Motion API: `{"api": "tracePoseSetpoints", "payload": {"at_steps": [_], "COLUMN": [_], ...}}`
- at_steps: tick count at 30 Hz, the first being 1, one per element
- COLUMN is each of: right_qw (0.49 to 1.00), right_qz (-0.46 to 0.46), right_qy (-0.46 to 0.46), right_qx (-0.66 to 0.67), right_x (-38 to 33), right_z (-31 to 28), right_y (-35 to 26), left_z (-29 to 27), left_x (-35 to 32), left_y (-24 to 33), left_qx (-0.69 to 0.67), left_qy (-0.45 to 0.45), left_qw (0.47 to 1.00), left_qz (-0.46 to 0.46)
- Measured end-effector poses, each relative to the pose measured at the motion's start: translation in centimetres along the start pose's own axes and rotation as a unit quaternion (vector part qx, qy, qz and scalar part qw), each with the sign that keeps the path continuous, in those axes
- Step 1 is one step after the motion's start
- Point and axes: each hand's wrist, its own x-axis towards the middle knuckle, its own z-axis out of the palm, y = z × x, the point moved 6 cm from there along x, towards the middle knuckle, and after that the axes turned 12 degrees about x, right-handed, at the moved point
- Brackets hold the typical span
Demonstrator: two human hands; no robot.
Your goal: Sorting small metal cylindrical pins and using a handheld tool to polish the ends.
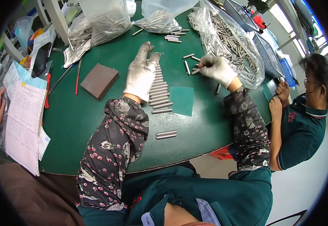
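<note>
On the green table, a long row of shiny metal pins [159, 92] lies side by side. My left hand [139, 73], in a pale glove with worn grey fingertips, is open along the left side of this row, fingers stretched forward; it covers part of the far pins. To the right, my right hand [217, 71], gloved as well, is closed with its fingertips pinching a metal pin [195, 71]. Several loose pins [187, 67] lie just beside those fingertips. Two more pins [166, 134] rest together nearer to me.
A brown block [99, 80] and a green square sheet [182, 101] flank the row. Behind are plastic bags of pins [228, 37] and a small pin group [172, 38]. Red-handled tools [77, 81] and papers [24, 113] lie left. A co-worker [303, 113] sits at right.
</note>
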Motion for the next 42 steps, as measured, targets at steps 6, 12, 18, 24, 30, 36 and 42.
{"api": "tracePoseSetpoints", "payload": {"at_steps": [6,12,18,24,30,36,42], "right_qw": [0.921,0.878,0.876,0.92,0.924,0.942,0.951], "right_qz": [-0.1,-0.079,-0.112,-0.199,-0.151,-0.114,-0.198], "right_qy": [0.108,0.028,-0.003,0.027,-0.054,-0.144,-0.067], "right_qx": [-0.362,-0.472,-0.469,-0.336,-0.346,-0.28,-0.229], "right_x": [-1.5,0.6,1.7,5.3,8.8,9.1,8.6], "right_z": [0.3,1.8,2.0,5.3,9.9,9.6,9.4], "right_y": [-3.6,-2.5,-3.5,-9.3,-10.4,-9.7,-9.1], "left_z": [0.0,-0.1,-0.7,-1.3,-1.4,-1.7,-1.5], "left_x": [0.1,-0.1,-0.1,0.7,0.3,0.4,0.3], "left_y": [-0.1,0.1,0.1,-2.9,-1.3,-0.7,-1.0], "left_qx": [0.02,0.023,-0.12,-0.126,-0.205,-0.179,-0.234], "left_qy": [0.002,0.006,0.006,0.057,0.092,0.063,0.077], "left_qw": [1.0,1.0,0.992,0.989,0.974,0.981,0.969], "left_qz": [0.011,0.009,-0.038,0.051,-0.002,0.03,-0.005]}}
